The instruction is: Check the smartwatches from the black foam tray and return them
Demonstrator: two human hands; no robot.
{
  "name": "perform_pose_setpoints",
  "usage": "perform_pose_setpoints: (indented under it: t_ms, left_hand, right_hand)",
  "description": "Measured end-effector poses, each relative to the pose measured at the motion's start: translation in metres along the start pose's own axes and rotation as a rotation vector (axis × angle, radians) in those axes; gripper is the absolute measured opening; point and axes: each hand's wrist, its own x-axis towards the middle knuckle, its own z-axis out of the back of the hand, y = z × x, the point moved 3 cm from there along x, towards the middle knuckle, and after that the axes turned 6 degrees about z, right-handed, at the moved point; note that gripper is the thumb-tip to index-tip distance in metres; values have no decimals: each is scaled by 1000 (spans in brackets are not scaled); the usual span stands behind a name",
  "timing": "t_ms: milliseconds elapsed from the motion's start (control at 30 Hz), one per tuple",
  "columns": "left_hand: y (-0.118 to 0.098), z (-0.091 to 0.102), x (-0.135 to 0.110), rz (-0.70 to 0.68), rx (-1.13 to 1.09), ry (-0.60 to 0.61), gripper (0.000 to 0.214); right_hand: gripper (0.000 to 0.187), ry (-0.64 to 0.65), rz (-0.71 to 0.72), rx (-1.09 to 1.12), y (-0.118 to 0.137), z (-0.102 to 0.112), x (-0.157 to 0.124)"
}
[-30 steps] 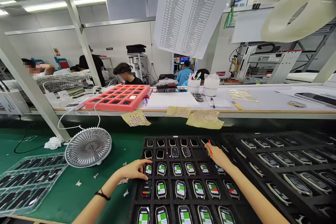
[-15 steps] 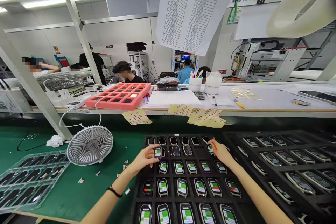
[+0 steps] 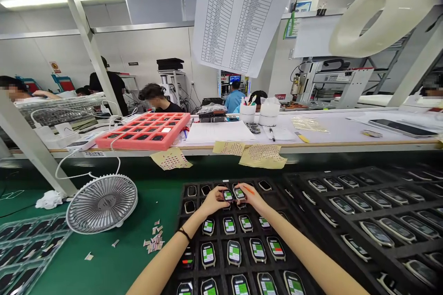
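Note:
Over the back rows of a black foam tray (image 3: 221,254), my two hands are close together. My left hand (image 3: 212,200) grips a smartwatch body (image 3: 227,195) by its edge, its lit screen showing green and white. Beside it, nearly touching, a second lit smartwatch (image 3: 238,193) is held in my right hand (image 3: 254,198). A thin orange strip shows at the right fingers; I cannot tell what it is. Rows of strapless smartwatches (image 3: 234,252) sit in the tray's compartments, many with green-and-white screens, some with red. Those at the back have dark screens.
More black trays of watches (image 3: 377,231) lie to the right. On the left are a grey fan (image 3: 105,203), paper scraps (image 3: 154,241) and a clear tray of dark parts (image 3: 29,244). A shelf ahead carries a pink foam tray (image 3: 145,131); a printed sheet (image 3: 238,18) hangs above.
My right hand has moved left, bringing a lit watch out from the tray's right side to beside the other. My left hand has shifted slightly right with its watch. The head view has turned slightly right.

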Motion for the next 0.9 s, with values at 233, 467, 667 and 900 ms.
perform_pose_setpoints:
  t_ms: [233,467,667,900]
  left_hand:
    - [-5,0,-20,-90,10,-62,50]
    - [-3,-6,-10,-29,-67,-22,57]
    - [-8,-4,-21,16,-166,6,61]
    - [-12,-2,-26,-1,-103,-41,50]
  right_hand:
    - [37,-53,36,52,12,16,-28]
    - [40,-57,-58,104,15,16,-34]
    - [46,160,-40,215,23,7,-42]
    - [55,291,-62,179,24,1,-48]
